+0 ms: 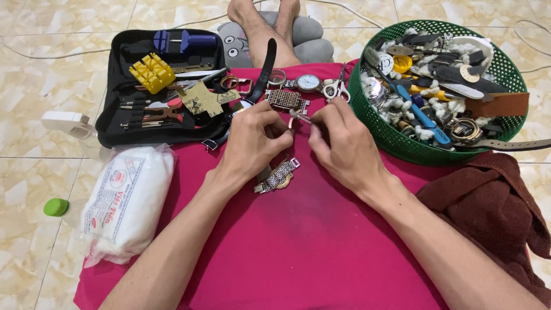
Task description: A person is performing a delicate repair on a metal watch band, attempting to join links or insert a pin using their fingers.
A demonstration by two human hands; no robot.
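1. Head camera, looking down: a person sits on a tiled floor, both bare hands meeting over a magenta cloth (298,241) spread across the lap.
2. The left hand (252,140) is curled nearly closed, thumb and forefinger pinching one end of a small pale wad (295,119), apparently cotton.
3. The right hand (338,143) is likewise closed to a pinch, gripping a thin metal tool (305,119) whose tip touches the wad; its exact kind cannot be told.
4. Just below the left hand, on the cloth, lies a silver metal-link wristwatch (279,175), partly hidden by the wrist.
5. Just above the hands rest a studded metal watch bracelet (285,100), a round silver watch with a white dial (309,82) and small scissors (336,89).
6. To the left, an open black zip tool case (115,115) holds a yellow plastic block (151,72), a blue tool and small screwdrivers.
7. At right, a green plastic mesh basket (390,138) is heaped with watch parts, straps and cotton scraps; a brown towel (488,201) lies below it.
8. A white plastic bag of cotton wool (129,201) sits at lower left, a green cap (55,206) near it on the floor.
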